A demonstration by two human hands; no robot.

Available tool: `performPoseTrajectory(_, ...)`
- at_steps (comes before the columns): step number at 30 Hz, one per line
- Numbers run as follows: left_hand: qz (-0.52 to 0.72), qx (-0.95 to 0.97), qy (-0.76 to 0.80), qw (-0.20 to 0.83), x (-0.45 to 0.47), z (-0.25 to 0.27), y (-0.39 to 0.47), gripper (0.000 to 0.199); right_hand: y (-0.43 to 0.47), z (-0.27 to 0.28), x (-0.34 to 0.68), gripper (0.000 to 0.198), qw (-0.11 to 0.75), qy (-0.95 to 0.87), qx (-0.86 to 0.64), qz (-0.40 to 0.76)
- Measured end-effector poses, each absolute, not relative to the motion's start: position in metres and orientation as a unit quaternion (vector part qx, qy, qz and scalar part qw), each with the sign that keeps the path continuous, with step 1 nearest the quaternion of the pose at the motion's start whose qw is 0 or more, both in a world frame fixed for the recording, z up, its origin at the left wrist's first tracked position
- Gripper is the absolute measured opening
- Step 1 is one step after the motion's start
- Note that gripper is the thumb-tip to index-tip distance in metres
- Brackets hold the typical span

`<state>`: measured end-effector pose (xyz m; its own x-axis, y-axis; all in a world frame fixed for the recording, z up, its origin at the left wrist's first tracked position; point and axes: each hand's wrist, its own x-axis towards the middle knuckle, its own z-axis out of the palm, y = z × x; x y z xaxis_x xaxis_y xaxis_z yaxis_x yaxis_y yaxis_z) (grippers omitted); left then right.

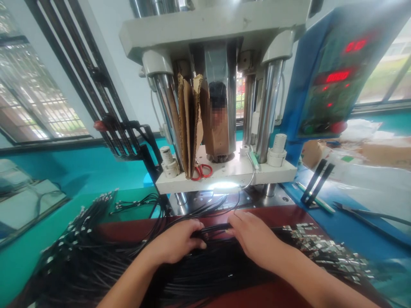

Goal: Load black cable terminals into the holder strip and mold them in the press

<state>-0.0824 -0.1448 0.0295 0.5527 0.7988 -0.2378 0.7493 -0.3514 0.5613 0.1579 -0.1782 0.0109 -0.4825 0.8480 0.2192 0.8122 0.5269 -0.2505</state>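
Observation:
Between my two hands runs a short stretch of black cables (215, 229), held roughly level. My left hand (180, 240) curls its thumb and fingers around them from the left. On the other side my right hand (252, 235) grips the same cables, its fingertips partly hidden behind the hand. Below both hands lies a wide pile of black cables (195, 276) on a dark red board (128, 231). Small metal connectors (330, 250) end the pile at the right, beside my right forearm.
A press with a pale plate (180, 185) stands straight ahead, carrying red-handled scissors (202, 171) and cardboard (189, 128). A blue control box (334, 81) with red digits is at the right, above a long-handled tool (356, 211). More cable ends (80, 218) spread left.

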Motion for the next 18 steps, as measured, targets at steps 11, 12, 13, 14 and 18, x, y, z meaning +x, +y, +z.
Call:
performPoseTrajectory(11,0.05,0.802,0.489,0.339,-0.083,0.028,-0.144,0.028,-0.18,0.017,0.163,0.02,0.188,-0.857,-0.466,0.116)
performPoseTrajectory(12,0.055,0.798,0.488,0.349,-0.083,0.03,-0.144,0.027,-0.18,0.018,0.164,0.02,0.191,-0.856,-0.465,0.122)
performPoseTrajectory(13,0.064,0.796,0.486,0.356,-0.083,0.031,-0.144,0.026,-0.181,0.019,0.166,0.019,0.195,-0.854,-0.464,0.128)
performPoseTrajectory(14,0.075,0.794,0.483,0.362,-0.082,0.034,-0.145,0.024,-0.181,0.02,0.167,0.018,0.199,-0.852,-0.465,0.134)
performPoseTrajectory(18,0.132,0.784,0.474,0.378,-0.082,0.046,-0.149,0.024,-0.184,0.024,0.164,0.019,0.208,-0.832,-0.49,0.155)
